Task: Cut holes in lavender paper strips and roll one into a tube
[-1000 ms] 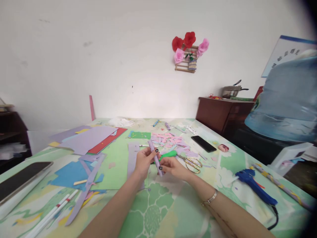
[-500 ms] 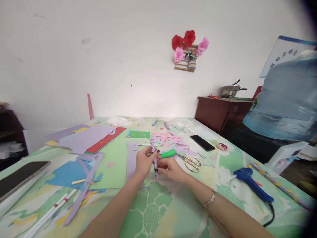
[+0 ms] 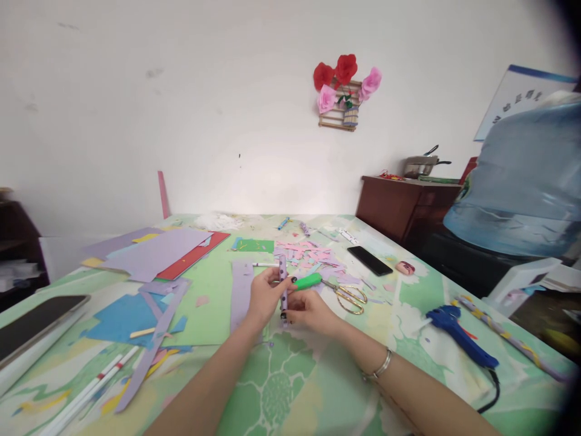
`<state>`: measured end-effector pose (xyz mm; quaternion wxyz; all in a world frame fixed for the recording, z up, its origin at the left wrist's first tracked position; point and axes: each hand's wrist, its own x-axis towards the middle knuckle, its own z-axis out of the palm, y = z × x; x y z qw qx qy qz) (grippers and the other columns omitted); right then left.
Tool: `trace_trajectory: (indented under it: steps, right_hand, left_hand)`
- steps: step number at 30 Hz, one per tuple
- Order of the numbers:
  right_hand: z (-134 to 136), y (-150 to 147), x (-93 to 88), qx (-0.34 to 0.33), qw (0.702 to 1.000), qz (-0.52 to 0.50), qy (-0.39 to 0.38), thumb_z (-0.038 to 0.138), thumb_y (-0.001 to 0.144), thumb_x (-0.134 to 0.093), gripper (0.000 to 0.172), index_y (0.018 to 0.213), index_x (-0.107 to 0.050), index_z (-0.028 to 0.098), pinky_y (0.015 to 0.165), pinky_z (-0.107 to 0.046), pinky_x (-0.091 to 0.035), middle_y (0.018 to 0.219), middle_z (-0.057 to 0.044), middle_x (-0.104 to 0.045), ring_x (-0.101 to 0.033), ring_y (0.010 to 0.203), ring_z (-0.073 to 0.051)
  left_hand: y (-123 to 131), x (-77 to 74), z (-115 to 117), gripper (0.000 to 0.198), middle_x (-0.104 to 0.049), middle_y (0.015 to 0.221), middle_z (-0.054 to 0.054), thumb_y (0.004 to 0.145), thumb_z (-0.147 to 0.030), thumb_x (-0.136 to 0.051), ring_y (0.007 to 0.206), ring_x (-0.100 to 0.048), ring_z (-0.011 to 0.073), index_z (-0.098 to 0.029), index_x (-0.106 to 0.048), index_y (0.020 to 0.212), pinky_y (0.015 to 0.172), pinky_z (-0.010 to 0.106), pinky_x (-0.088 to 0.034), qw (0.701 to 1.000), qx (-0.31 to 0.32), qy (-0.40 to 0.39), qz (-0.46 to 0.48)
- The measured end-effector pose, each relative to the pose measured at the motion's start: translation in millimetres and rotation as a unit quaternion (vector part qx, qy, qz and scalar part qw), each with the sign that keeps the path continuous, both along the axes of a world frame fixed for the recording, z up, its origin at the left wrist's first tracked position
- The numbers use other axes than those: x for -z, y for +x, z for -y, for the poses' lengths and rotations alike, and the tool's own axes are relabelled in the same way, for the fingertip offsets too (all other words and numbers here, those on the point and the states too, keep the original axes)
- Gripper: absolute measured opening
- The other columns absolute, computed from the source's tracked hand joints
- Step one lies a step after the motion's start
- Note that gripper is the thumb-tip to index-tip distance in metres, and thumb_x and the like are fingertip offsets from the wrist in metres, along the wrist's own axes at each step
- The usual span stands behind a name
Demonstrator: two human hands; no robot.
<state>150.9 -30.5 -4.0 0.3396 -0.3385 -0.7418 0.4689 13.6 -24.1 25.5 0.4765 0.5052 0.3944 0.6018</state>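
A slim lavender paper tube with dark dots [image 3: 282,264] stands almost upright between my hands. My left hand [image 3: 265,297] pinches its upper middle from the left, thumb across it. Fingers of my right hand [image 3: 313,312] are closed on its lower part. Just beyond the right hand lie a green handle [image 3: 308,281] and gold-handled scissors [image 3: 351,298], close together. A thin white stick [image 3: 265,264] lies behind the tube, over a lavender paper strip [image 3: 240,287]. Part of the tube is hidden by my fingers.
A blue glue gun [image 3: 460,336] and a wrapped stick [image 3: 503,333] lie at the right. Beyond my hands are pink paper scraps [image 3: 304,251] and a black phone [image 3: 370,260]. Coloured sheets [image 3: 154,254], blue paper [image 3: 120,318] and white sticks [image 3: 97,384] cover the left.
The tube has turned slightly in my fingers and stands straighter, its dots showing more clearly. Both hands keep hold of it in nearly the same place.
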Motion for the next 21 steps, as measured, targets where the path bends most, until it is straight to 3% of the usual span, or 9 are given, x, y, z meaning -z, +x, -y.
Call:
trace_trajectory:
  steps: [5, 11, 16, 21]
  right_hand:
    - [-2, 5, -2.0, -0.049, 0.995, -0.050, -0.068, 0.024, 0.072, -0.063, 0.014, 0.068, -0.057, 0.011, 0.055, -0.022, -0.038, 0.062, -0.001, -0.058, -0.051, 0.056, -0.010]
    - [-2, 9, -5.8, -0.074, 0.992, -0.062, -0.084, 0.029, 0.072, -0.067, 0.019, 0.071, -0.063, 0.010, 0.059, -0.024, -0.041, 0.066, -0.002, -0.060, -0.053, 0.059, -0.011]
    - [-2, 10, -8.9, -0.085, 0.990, -0.060, -0.092, 0.031, 0.072, -0.068, 0.021, 0.071, -0.064, 0.010, 0.061, -0.024, -0.042, 0.066, -0.002, -0.060, -0.053, 0.059, -0.011]
    - [-4, 12, -3.7, -0.101, 0.988, -0.046, -0.103, 0.032, 0.072, -0.068, 0.022, 0.073, -0.065, 0.010, 0.060, -0.024, -0.043, 0.068, -0.002, -0.061, -0.054, 0.059, -0.011]
  left_hand:
    - [-3, -4.6, 2, 0.038, -0.070, 0.073, 0.008, 0.061, -0.041, -0.074, 0.066, -0.067, 0.0194, -0.011, -0.067, 0.082, 0.068, 0.035, -0.055, 0.995, 0.079, -0.038, 0.040]
    - [-5, -1.8, 1, 0.037, -0.070, 0.073, 0.007, 0.058, -0.034, -0.079, 0.069, -0.066, 0.0172, -0.011, -0.070, 0.085, 0.069, 0.030, -0.052, 0.985, 0.124, -0.070, 0.101]
    - [-5, -0.8, -1, 0.032, -0.068, 0.074, 0.005, 0.064, -0.030, -0.076, 0.069, -0.065, 0.0163, -0.012, -0.069, 0.089, 0.068, 0.029, -0.050, 0.976, 0.148, -0.077, 0.138]
    - [-4, -4.5, 1, 0.028, -0.062, 0.080, 0.003, 0.068, -0.020, -0.072, 0.068, -0.059, 0.0103, -0.013, -0.066, 0.095, 0.066, 0.022, -0.045, 0.966, 0.161, -0.044, 0.198]
